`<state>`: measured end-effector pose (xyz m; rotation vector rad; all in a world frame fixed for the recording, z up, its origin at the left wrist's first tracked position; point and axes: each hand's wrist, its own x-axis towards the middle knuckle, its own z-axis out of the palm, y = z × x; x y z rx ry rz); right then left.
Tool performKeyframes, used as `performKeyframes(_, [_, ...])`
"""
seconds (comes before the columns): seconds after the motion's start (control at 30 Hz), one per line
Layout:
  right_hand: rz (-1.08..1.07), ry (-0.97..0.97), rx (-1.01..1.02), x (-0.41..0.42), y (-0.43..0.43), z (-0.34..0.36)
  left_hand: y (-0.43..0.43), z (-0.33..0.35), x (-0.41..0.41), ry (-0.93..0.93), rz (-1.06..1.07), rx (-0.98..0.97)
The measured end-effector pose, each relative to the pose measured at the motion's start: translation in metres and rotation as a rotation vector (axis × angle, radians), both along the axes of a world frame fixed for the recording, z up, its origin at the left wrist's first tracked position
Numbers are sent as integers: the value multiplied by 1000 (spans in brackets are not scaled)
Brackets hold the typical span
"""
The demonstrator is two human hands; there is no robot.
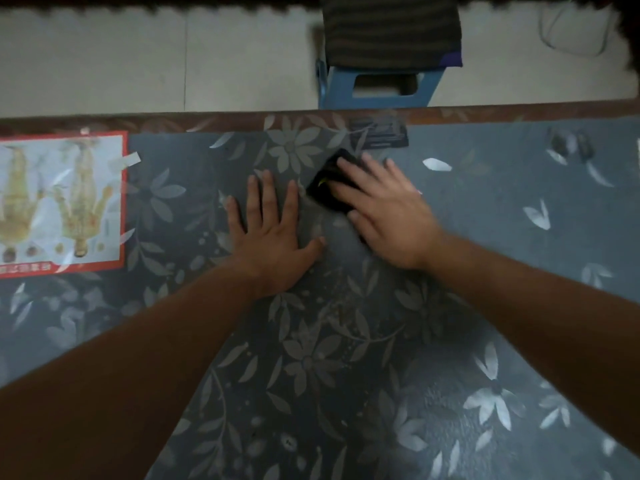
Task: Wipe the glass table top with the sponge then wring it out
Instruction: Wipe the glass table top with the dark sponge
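Left hand point(273, 230): flat on the glass table top point(502, 278), palm down, fingers straight and spread apart, thumb out to the right. I hold nothing in it.

Right hand point(388, 216): palm down on the sponge point(327, 190), fingers straight and slightly fanned. I'm pressing it onto the glass, not curling round it. My thumb lies along its near side. This hand is a bit blurred.

Sponge: dark, nearly black, rectangular, set cornerwise, with a small yellowish mark on top. Only its left part shows; the rest is under my fingers. It sits near the far edge of the table, about midway along that edge and just right of my left fingertips. Cannot tell if my left forefinger touches it. My two hands are close side by side, not touching.

Under the glass is a grey-blue cloth point(311, 358) with a pale flower and leaf print. At the table's left edge is a red-bordered printed sheet point(62, 202) with two yellowish figures, upside down from my side and taped at its right side. Cannot tell if it is over or under the glass. Close to the far edge, just beyond the sponge, is a small dark card-like thing point(379, 135), too blurred to identify.

Past the far edge is a pale tiled floor point(173, 57). On it stands a blue plastic stool point(381, 86) with a dark striped cushion point(391, 29) on top. A white cable point(554, 32) lies off to the far right.
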<state>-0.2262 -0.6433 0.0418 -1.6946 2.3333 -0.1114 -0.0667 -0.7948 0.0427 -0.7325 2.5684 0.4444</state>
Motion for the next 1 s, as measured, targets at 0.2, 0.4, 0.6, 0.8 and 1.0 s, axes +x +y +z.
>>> performKeyframes(0.2, [-578,5,-15,-52,-69,4,0,-3,2,41,26,41])
performKeyframes(0.4, [93,17,22,-12,-16,4,2,-1,2,39,53,28])
performKeyframes(0.6, [-596,37,-21,-27,3,4,0,-1,4,50,28,53])
performKeyframes(0.8, [45,32,20,37,64,0,3,-1,1,60,52,41])
performKeyframes(1.0, [-673,23,-89,38,39,-4,0,-3,9,218,36,67])
